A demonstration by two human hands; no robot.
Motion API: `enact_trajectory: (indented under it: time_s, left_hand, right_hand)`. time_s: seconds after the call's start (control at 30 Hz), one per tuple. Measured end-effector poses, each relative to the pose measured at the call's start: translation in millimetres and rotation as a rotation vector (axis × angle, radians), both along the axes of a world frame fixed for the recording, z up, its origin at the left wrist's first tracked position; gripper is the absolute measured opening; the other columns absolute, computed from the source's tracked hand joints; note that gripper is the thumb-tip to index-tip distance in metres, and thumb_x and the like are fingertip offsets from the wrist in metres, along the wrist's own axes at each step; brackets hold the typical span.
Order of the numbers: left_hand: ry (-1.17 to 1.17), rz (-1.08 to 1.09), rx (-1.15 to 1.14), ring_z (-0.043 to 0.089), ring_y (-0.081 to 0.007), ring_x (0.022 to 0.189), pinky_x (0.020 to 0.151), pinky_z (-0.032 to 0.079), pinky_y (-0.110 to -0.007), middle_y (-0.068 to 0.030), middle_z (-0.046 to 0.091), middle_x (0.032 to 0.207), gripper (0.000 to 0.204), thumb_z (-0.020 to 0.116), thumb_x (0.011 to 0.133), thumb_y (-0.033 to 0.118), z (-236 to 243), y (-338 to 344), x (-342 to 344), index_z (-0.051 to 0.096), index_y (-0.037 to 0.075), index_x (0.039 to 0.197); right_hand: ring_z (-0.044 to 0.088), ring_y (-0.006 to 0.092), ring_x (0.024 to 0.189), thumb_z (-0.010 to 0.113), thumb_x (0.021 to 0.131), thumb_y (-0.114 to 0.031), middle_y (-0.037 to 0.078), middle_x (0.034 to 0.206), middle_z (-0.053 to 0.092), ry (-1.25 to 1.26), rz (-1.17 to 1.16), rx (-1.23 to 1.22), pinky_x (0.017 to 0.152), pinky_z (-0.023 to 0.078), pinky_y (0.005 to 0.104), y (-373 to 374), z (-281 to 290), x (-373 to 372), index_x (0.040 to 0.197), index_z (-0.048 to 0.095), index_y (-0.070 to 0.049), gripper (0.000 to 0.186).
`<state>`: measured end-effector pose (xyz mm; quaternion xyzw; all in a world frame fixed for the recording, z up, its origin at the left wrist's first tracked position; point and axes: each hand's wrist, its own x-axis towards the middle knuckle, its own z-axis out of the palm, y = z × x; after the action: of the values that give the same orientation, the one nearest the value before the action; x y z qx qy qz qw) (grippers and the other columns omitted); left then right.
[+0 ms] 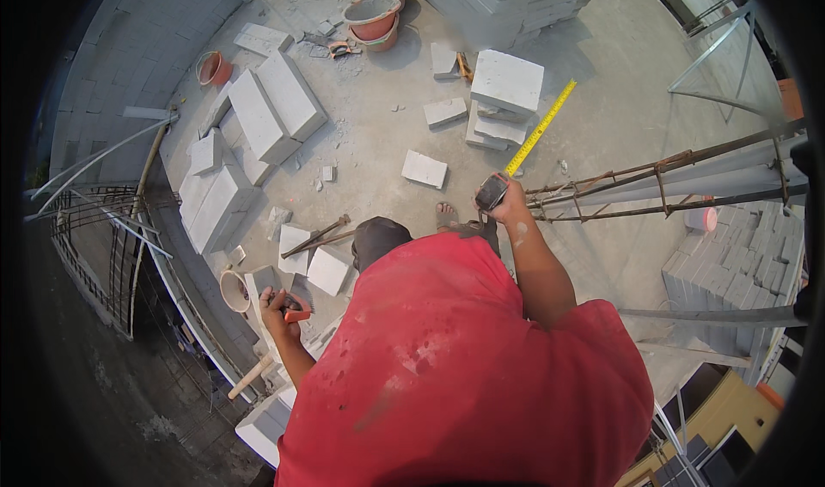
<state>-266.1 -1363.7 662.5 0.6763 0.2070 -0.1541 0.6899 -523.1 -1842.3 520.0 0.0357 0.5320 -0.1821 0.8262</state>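
Note:
In my right hand (509,202) is a dark-cased tape measure (492,192). Its yellow blade (543,126) sticks out forward and to the right, passing beside a small stack of white blocks (507,83). My left hand (277,309), low on the left side, is closed around an orange-and-dark tool handle (297,307); the rest of that tool cannot be made out. Close to this hand are a pale bucket (234,291) and a white block (260,283). A wooden handle (250,377) lies below the hand.
Large white blocks (268,113) are piled at the left. Mortar buckets (373,19) stand at the back. A metal tool (316,240) crosses cut blocks in front of me. At my right runs a rebar frame (662,182), with stacked grey blocks (735,255) beyond.

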Motion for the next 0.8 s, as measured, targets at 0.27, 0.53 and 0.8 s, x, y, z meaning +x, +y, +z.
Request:
enact_trajectory:
  time_s: [0.27,0.53,0.8]
  left_hand:
    - [0.52,0.004,0.225,0.053,-0.02,0.05,0.046,0.047,-0.035,-0.0096,0.056,0.088,0.05,0.058,0.083,-0.007,-105.7,30.0,228.0,0.042,-0.003,0.13]
    - [0.32,-0.248,0.52,0.055,-0.0205,0.052,0.049,0.048,-0.035,-0.0099,0.057,0.089,0.049,0.057,0.082,-0.007,-72.0,-50.8,510.8,0.043,-0.003,0.129]
    - [0.105,-0.411,0.662,0.056,-0.0209,0.055,0.051,0.049,-0.035,-0.0102,0.057,0.09,0.049,0.056,0.081,-0.008,4.5,-148.1,690.8,0.045,-0.003,0.128]
  right_hand:
    - [0.058,0.0344,0.091,0.039,0.099,-0.047,0.01,0.1,0.062,-0.09,-0.422,0.159,0.078,0.046,0.0605,-64.5,-41.2,188.2,0.099,0.06,-0.017,0.036]
    - [0.058,0.0351,0.092,0.044,0.096,-0.034,0.014,0.094,0.062,-0.102,-0.816,0.159,0.079,0.045,0.0573,-115.9,-57.6,389.1,0.097,0.06,-0.015,0.024]
    - [0.058,0.0368,0.1,0.035,0.099,-0.051,0.013,0.112,0.061,0.047,-0.979,0.225,0.083,0.045,0.0604,-164.7,-99.7,509.0,0.113,0.057,-0.015,0.044]
